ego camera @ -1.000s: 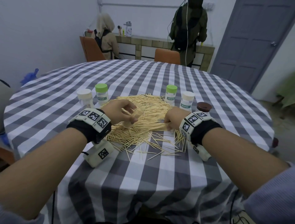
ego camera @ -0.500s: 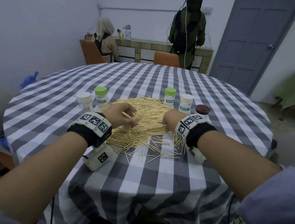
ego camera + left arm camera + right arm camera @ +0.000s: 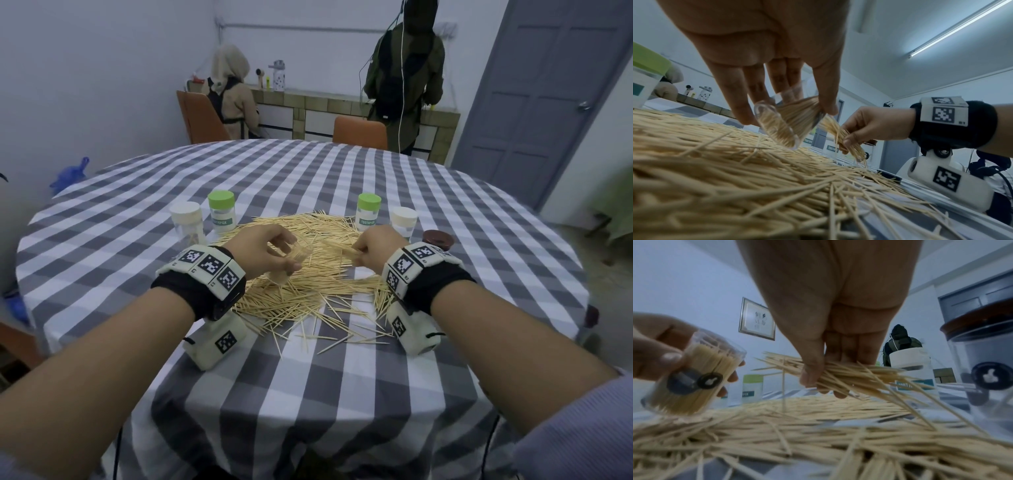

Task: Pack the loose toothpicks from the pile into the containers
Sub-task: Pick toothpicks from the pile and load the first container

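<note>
Checked table [image 3: 308, 171]: five capped containers [image 3: 221, 217], sixth (tilted) in left hand [image 3: 260, 251].

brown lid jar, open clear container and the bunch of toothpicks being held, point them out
brown lid jar [image 3: 437, 239], head view, on its lid
clear container [image 3: 692, 382], right wrist view, on its wall
toothpick bunch [image 3: 840, 374], right wrist view, mid-bundle

My right hand [image 3: 371, 248] was pressed down in the toothpick pile [image 3: 318, 274] a second ago; now it has come up off it, pinching a bundle of toothpicks [image 3: 849, 374] that points left toward the clear container [image 3: 291, 262]. My left hand [image 3: 263, 251] has lifted that part-filled container slightly and tilted its mouth toward the bundle.
</note>
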